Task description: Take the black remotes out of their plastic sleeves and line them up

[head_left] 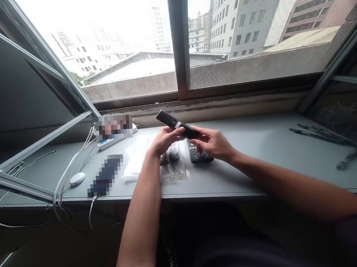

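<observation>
Held tilted above the desk is a black remote control (188,129) with printed text and a white band, its far end pointing up and to the left. My left hand (167,140) grips its middle, thumb lying on top. At the near right end my right hand (213,142) pinches it between thumb and fingers. Beneath my right hand, two black remote controls with keypads (195,154) lie side by side on the desk, partly covered by the fingers. Clear plastic bags (176,172) with dark contents lie below my left hand, partly hidden by it.
White papers (134,160) lie left of the bags on the grey desk (252,153). Further left are a blurred dark device on a cable, a white round puck (77,179) and a white power strip (118,138). Dark cables (323,134) lie at right. Metal frames flank the window.
</observation>
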A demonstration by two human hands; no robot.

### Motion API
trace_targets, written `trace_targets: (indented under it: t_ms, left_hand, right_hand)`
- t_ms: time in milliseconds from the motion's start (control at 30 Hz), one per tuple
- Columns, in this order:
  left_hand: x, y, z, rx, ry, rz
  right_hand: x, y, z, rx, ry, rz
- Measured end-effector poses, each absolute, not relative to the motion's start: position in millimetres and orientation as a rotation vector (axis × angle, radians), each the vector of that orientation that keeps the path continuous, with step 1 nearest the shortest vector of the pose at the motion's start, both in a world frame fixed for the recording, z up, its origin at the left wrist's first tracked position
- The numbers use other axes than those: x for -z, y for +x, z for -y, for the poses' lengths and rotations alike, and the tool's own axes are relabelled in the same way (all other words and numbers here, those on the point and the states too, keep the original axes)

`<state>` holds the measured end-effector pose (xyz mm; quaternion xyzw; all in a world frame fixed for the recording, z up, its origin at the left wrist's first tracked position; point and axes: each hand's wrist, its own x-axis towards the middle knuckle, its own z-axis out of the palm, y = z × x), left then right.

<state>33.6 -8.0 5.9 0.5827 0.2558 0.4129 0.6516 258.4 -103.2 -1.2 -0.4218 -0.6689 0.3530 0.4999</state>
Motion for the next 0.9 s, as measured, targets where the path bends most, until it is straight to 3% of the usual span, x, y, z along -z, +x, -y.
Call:
trace_targets:
  t_ms: [167, 500, 700, 900]
  left_hand:
    - [-7.6, 31.6, 11.4, -0.837, 1.296, -0.503]
    - [-8.2, 32.1, 12.8, -0.751, 1.231, -0.466]
    - [-13.5, 36.2, 13.0, -0.949, 1.252, -0.485]
    - [-11.8, 34.3, 16.2, -0.883, 1.255, -0.473]
  right_hand:
    - [8.2, 260.6, 98.8, -0.731, -0.995, 1.64]
    - [-3.3, 257.7, 105.7, -0.782, -1.019, 1.623]
    - [-8.0, 255.6, 108.8, -0.807, -1.034, 1.58]
    - [3.0, 259.1, 104.3, -0.831, -1.014, 1.591]
